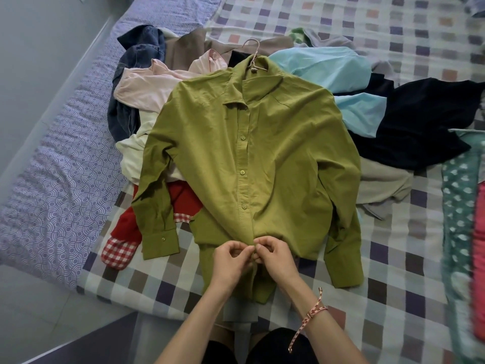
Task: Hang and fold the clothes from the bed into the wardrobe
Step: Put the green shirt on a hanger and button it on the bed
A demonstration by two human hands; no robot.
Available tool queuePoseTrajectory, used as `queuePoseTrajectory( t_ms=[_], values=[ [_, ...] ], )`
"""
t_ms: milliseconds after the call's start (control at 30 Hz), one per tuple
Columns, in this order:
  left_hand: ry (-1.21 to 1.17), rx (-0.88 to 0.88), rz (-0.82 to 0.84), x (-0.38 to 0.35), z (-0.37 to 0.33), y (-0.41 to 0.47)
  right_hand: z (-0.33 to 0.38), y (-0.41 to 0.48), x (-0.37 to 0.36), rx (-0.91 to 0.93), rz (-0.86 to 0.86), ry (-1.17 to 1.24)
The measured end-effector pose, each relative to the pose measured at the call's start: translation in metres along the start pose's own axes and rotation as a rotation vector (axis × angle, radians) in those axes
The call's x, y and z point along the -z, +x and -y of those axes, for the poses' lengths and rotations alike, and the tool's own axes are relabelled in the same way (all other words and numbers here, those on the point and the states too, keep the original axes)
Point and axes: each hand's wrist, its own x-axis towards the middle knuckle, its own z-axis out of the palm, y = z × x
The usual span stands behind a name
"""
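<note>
Head view. Green shirt (pixel 262 153) lies front-up on the checked bed cover (pixel 393 232), collar away from the person, sleeves spread to both sides. Hanger (pixel 253 52) hook pokes out of the collar. Upper buttons are closed.

Left hand (pixel 231 261) and right hand (pixel 275 258) meet at the lower button strip. Fingers of both are curled, pinching the shirt's front edges together. Corded bracelet (pixel 315 311) on the right wrist.

The shirt overlaps a heap: pink garment (pixel 147 88), denim (pixel 141 46), light blue garment (pixel 328 67), black garment (pixel 420 122), and a red piece with a checked cuff (pixel 126 232).
</note>
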Motion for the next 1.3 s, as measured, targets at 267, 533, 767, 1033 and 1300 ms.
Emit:
queuePoseTrajectory(
  t_ms=[267, 533, 767, 1033, 1300],
  values=[
    [0.429, -0.369, -0.127, -0.008, 0.006, 0.009, 0.011, 0.003, -0.017, -0.009, -0.366, -0.117],
    [0.401, -0.39, -0.122, -0.009, 0.007, 0.015, 0.012, 0.009, -0.016, 0.043, -0.389, -0.206],
    [0.308, -0.228, -0.055, -0.001, 0.003, 0.019, -0.001, 0.006, -0.014, 0.198, -0.303, -0.284],
    [0.051, -0.066, -0.01, -0.006, -0.001, 0.018, 0.005, 0.005, -0.012, 0.104, -0.319, -0.119],
    [0.305, -0.353, -0.198, -0.017, 0.005, 0.012, 0.011, 0.011, -0.015, -0.172, -0.353, 0.23]
  ],
)
